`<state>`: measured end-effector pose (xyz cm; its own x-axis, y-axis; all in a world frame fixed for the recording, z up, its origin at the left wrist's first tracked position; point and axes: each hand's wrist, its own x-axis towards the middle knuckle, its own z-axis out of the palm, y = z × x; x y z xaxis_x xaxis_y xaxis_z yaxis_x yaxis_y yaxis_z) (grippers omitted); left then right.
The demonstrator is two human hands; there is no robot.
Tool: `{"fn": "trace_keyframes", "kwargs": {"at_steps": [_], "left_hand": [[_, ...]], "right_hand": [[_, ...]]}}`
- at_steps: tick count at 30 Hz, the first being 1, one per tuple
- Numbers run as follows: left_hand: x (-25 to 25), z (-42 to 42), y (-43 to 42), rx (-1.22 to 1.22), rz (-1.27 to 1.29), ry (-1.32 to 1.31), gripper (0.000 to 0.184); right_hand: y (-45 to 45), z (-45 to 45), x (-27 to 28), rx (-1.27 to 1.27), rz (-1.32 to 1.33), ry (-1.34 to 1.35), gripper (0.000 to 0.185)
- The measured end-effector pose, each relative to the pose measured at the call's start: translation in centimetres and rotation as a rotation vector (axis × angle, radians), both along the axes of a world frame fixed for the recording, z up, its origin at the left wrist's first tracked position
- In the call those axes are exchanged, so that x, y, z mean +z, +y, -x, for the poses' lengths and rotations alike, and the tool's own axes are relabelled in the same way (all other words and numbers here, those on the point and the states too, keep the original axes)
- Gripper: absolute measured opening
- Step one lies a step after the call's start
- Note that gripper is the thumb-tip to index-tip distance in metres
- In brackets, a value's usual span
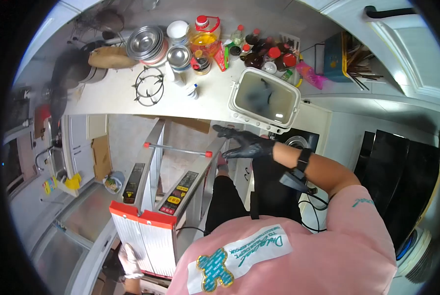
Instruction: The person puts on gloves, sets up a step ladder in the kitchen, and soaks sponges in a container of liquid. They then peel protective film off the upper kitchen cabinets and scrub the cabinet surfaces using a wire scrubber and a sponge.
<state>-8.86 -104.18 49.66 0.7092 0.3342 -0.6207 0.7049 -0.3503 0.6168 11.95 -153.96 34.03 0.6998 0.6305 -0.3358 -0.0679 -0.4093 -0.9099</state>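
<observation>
My right hand wears a black glove and reaches out past the counter's front edge, fingers spread and holding nothing. Just beyond it, on the counter, stands a white-rimmed rectangular basin of cloudy liquid with something dark inside. In a whitish glove, my left hand grips the side of the ribbed top of an aluminium stepladder; part of its fingers is hidden. Red trim, warning labels and a thin rail with red ends show on the ladder.
Along the wall, the white counter carries stacked metal bowls, an oil jug, sauce bottles and a round pan support. A chopstick holder stands right. Black panels lean at the right; a cable hangs beside me.
</observation>
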Motion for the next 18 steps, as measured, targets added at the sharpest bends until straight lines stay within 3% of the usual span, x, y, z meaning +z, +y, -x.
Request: {"fn": "trace_keyframes", "kwargs": {"at_steps": [1, 3, 4, 5, 6, 8, 11, 12, 14, 16, 18], "left_hand": [[0.3, -0.1, 1.6, -0.047, -0.005, 0.102, 0.028], [1.7, -3.4, -3.7, -0.014, -0.01, -0.057, 0.022], [0.4, -3.3, -6.2, 0.257, 0.042, -0.234, 0.037], [-1.4, -2.8, -5.9, 0.159, -0.265, -0.284, 0.054], [-1.7, -2.2, -5.0, -0.162, -0.723, -0.166, 0.062], [-1.9, -2.5, -5.5, -0.093, -0.661, -0.232, 0.064], [-2.4, -1.9, -5.0, -0.138, -0.784, -0.145, 0.068], [-2.4, -2.1, -4.7, -0.146, -0.784, -0.123, 0.07], [-0.1, -3.9, -7.4, -0.156, -0.812, -0.017, 0.068], [0.6, -4.4, -8.0, -0.139, -0.777, -0.012, 0.071], [1.0, -4.6, -8.2, -0.136, -0.724, -0.028, 0.072]], "right_hand": [[-1.0, 0.6, -0.5, 0.012, -0.03, 0.022, 0.086], [-0.9, 1.7, 1.0, 0.004, -0.119, 0.035, 0.082], [-0.3, 2.2, 1.7, 0.018, -0.138, 0.052, 0.082], [0.3, 2.2, 2.6, 0.046, -0.154, 0.096, 0.082], [0.7, 1.9, 3.5, 0.075, -0.166, 0.133, 0.082], [1.2, 2.1, 5.1, 0.066, -0.229, 0.158, 0.071], [0.5, 0.2, 7.1, 0.084, -0.247, -0.092, 0.04], [-0.4, -0.4, 9.1, 0.068, -0.217, 0.028, 0.037], [-2.6, -0.6, 8.3, -0.033, -0.274, 0.087, 0.038], [-4.6, -1.5, 12.1, -0.052, -0.151, 0.217, 0.044], [-6.1, -1.6, 13.7, -0.062, -0.098, 0.166, 0.043]]}}
